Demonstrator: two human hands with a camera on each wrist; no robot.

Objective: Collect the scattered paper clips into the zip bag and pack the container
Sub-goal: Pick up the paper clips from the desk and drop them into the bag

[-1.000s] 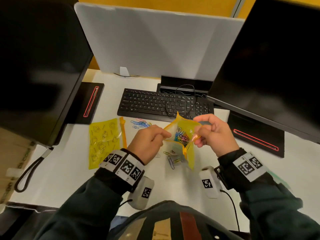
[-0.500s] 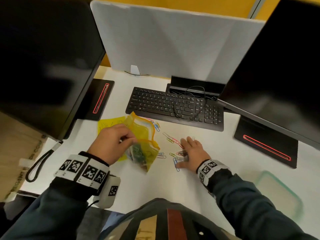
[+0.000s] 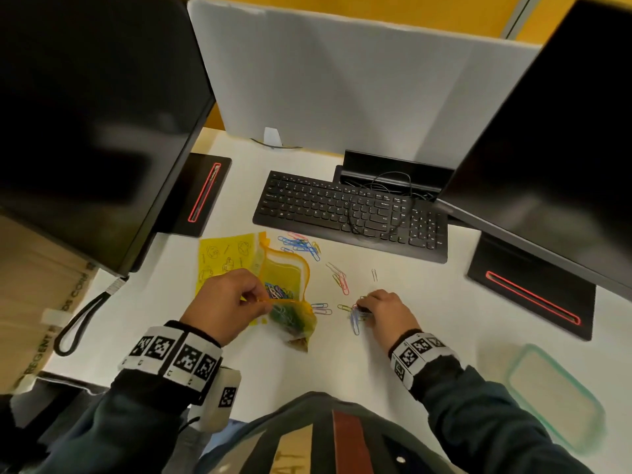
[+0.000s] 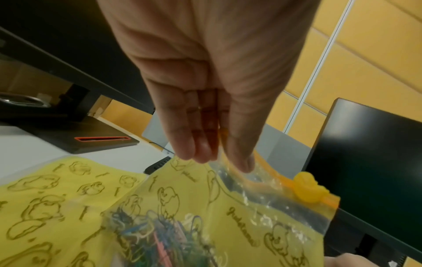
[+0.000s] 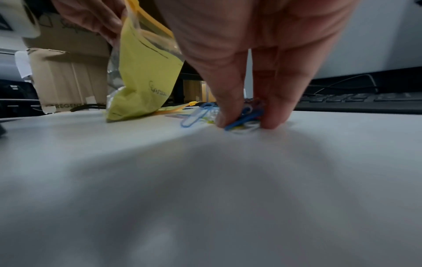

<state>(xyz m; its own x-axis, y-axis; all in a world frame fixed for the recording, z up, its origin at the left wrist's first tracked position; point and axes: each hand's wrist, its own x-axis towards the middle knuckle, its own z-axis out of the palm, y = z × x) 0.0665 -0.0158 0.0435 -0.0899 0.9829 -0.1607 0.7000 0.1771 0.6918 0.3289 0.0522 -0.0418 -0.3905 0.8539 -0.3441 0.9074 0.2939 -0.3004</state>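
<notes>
My left hand (image 3: 225, 306) pinches the top edge of a yellow zip bag (image 3: 287, 295) with an orange zip; its mouth gapes open and coloured clips fill its bottom. In the left wrist view the left hand's fingers (image 4: 200, 144) and thumb clamp the bag's rim (image 4: 228, 173). My right hand (image 3: 379, 307) is down on the white desk, its fingertips (image 5: 228, 115) pinching a small bunch of paper clips (image 5: 244, 119). More clips (image 3: 301, 244) lie scattered by the keyboard and between the hands (image 3: 340, 280). The clear green-rimmed container (image 3: 554, 398) sits at the lower right.
A second yellow zip bag (image 3: 222, 258) lies flat on the desk, left of the held one. A black keyboard (image 3: 349, 213) with a cable across it lies behind the clips. Two monitors on black bases (image 3: 526, 285) flank the desk, and a grey divider stands behind.
The right hand let go of the bag, dropped to the desk and curled its fingers round a bunch of clips. The left hand carried the bag leftward and lower.
</notes>
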